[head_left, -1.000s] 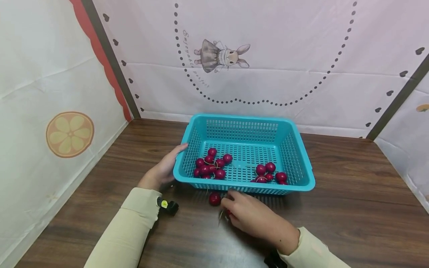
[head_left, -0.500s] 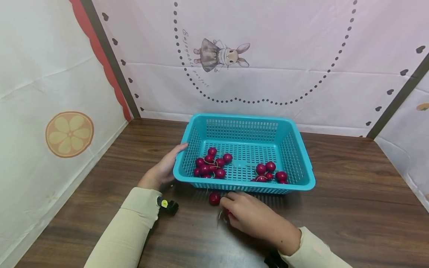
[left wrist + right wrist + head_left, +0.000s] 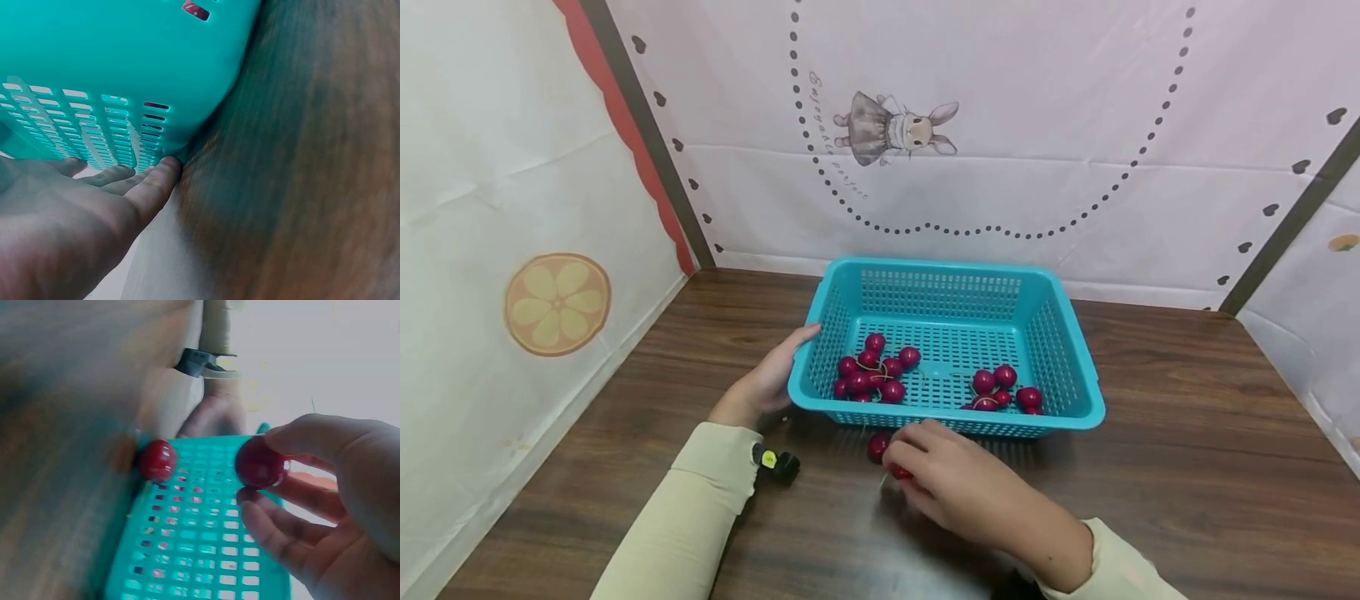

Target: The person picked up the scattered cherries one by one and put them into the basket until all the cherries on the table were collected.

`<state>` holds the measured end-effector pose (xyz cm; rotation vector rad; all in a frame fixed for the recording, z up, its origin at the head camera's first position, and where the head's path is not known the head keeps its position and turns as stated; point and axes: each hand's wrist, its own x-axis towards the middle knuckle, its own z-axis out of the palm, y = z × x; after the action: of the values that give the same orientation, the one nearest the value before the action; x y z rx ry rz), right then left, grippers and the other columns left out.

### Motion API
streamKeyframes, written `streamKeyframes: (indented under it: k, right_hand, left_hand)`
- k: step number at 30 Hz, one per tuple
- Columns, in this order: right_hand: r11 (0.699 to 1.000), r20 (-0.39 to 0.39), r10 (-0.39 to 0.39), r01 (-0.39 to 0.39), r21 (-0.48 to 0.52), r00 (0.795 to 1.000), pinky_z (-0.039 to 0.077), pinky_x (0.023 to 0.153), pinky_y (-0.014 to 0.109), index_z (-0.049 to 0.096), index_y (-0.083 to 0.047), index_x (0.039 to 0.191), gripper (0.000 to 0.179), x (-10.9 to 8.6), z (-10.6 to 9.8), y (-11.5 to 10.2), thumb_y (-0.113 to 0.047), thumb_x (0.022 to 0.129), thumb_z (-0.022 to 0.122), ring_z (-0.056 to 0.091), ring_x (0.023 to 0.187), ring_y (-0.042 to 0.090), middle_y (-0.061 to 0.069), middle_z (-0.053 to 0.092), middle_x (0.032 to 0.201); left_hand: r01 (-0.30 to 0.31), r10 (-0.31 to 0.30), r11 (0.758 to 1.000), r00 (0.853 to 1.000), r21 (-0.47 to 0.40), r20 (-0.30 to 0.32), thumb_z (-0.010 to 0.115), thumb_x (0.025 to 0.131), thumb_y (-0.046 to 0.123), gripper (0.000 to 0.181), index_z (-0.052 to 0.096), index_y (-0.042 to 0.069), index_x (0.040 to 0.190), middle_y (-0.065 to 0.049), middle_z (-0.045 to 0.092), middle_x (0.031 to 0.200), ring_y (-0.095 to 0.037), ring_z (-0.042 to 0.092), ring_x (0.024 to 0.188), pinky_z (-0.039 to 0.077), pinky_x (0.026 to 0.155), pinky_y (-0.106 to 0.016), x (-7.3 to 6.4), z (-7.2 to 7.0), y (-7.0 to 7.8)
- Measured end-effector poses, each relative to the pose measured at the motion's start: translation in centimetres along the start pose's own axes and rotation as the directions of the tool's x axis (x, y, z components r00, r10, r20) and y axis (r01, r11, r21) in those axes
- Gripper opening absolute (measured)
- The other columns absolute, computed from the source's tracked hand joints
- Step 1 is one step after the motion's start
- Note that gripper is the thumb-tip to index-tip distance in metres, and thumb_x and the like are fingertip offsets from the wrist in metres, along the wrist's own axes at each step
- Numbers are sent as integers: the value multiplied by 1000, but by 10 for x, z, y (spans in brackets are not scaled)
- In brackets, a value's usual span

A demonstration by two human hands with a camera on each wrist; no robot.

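A turquoise plastic basket [image 3: 940, 265] with slotted walls stands on the table, with several dark red cherries [image 3: 892, 392] in its left half and a smaller group [image 3: 984, 382] toward the right. My left hand [image 3: 767, 379] lies against the basket's left end; in the left wrist view its straight fingers [image 3: 153, 187] touch the outer wall low down. Between thumb and fingertips, my right hand [image 3: 955, 483] pinches a cherry [image 3: 259, 462] in front of the basket, its stem hanging to the left. Another cherry [image 3: 156, 461] lies on the table close to the basket's front wall.
The dark wood-grain table [image 3: 1187, 433] reaches to a printed white cloth wall [image 3: 1037, 183] behind the basket. A second cloth wall [image 3: 475, 333] stands at the left. A black wrist camera [image 3: 786, 467] sits on the left sleeve's cuff.
My right hand, with the cherry in its fingers, has risen slightly from the table, and the stem has swung. The left hand and the basket have stayed in place.
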<state>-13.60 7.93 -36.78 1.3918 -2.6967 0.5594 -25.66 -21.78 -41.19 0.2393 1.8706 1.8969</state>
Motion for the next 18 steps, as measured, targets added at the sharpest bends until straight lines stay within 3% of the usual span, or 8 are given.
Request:
streamKeyframes:
  k: [3,7,10,14,18]
  right_hand:
    - [999,-151,-51,51,-6,987,56,93,25,69,-19,113,26,-1,-7,-1,-18,89,77,59,108,10,-4,64,113]
    - [997,-328,-77,73,-25,941,58,92,27,69,-15,110,27,2,-18,5,-16,85,81,61,109,12,0,66,114]
    - [998,-413,-49,33,-46,910,58,91,31,70,-12,109,30,6,-27,16,-15,82,83,63,110,16,3,68,115]
    - [996,-442,26,-61,-64,897,61,86,34,70,-12,110,33,9,-37,40,-15,81,84,65,107,19,4,69,113]
    - [988,-394,113,-147,-56,912,62,79,34,69,-11,110,32,9,-44,67,-11,81,83,66,101,20,6,70,110]
  left_hand:
    - [1,-1,1000,1000,1,7,28,100,67,77,-2,27,159,-16,20,162,-44,30,147,39,112,-59,0,0,-1]
    - [0,0,1000,1000,-1,8,27,101,66,76,-1,27,159,-17,20,161,-44,32,146,41,110,-58,-1,-1,-2]
    - [-2,2,1000,1000,-9,7,26,102,65,75,-1,27,159,-17,20,161,-44,31,146,41,111,-58,-1,-1,-2]
    - [-1,1,1000,1000,-15,8,26,102,65,74,-2,26,159,-16,18,162,-43,29,147,39,112,-59,-1,0,-2]
    - [-2,2,1000,1000,-15,3,26,102,65,75,-2,26,159,-16,18,162,-43,28,147,38,113,-59,0,1,0]
